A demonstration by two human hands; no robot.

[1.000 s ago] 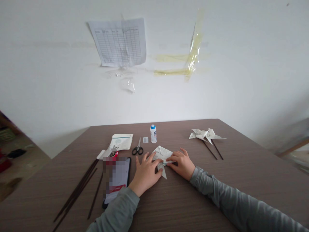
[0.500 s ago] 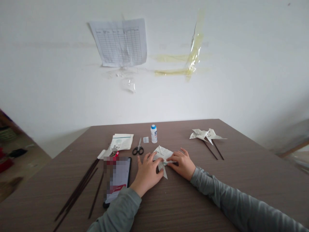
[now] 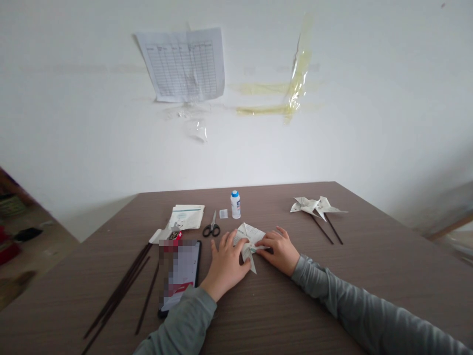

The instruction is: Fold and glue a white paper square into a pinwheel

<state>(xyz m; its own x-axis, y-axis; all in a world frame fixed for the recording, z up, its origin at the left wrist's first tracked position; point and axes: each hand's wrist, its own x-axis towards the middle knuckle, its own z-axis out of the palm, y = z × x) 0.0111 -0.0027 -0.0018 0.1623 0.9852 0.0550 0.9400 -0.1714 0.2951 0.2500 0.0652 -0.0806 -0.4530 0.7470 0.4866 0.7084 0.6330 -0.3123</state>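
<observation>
A printed paper pinwheel, cut and folded with pointed corners, lies on the table between my hands. My left hand rests over its left side, thumb and index finger on the paper and the other fingers spread. From the right, my right hand grips the pinwheel's right edge, its fingers closed and partly hiding the folds. Just beyond the paper stand a white glue bottle with a blue cap and a small clear square. Black-handled scissors lie beyond my left hand.
A phone lies left of my left forearm, by dark sticks and a red item. Farther back is a stack of printed paper. Finished pinwheels on sticks lie at the right. The table meets a wall.
My left hand's fingers have shifted very slightly over the paper. My right hand and the pinwheel stay in place.
</observation>
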